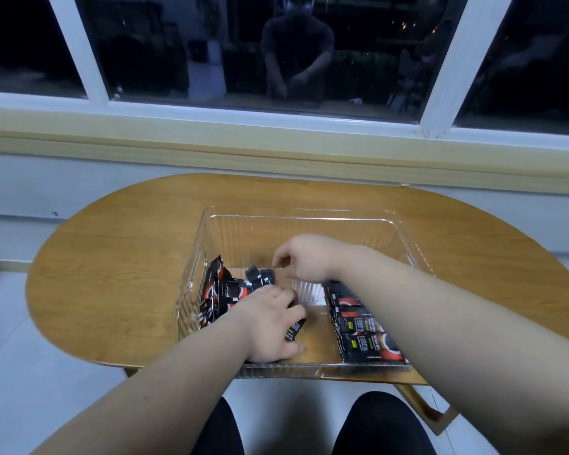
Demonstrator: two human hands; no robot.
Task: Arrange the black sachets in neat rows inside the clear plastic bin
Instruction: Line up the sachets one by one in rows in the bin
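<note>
Head view: clear bin [309,220] on wooden table [112,257], holding a loose heap of black sachets [220,293] at left and a flat row of sachets [358,326] at right. Left hand [270,326], fingers curled round one sachet [294,330] beside the heap. Right hand [301,257], fingers bent above the heap; grip unclear.

Wooden bench [112,257] with rounded ends, carrying one clear bin [303,218].
The bench top shows a warm wood grain and stands against the wall below a window sill; one leg [421,405] shows under its near right edge. The bin sits toward the near side, its near wall at about the bench's front edge, with bare wood to its left, right and behind.
</note>
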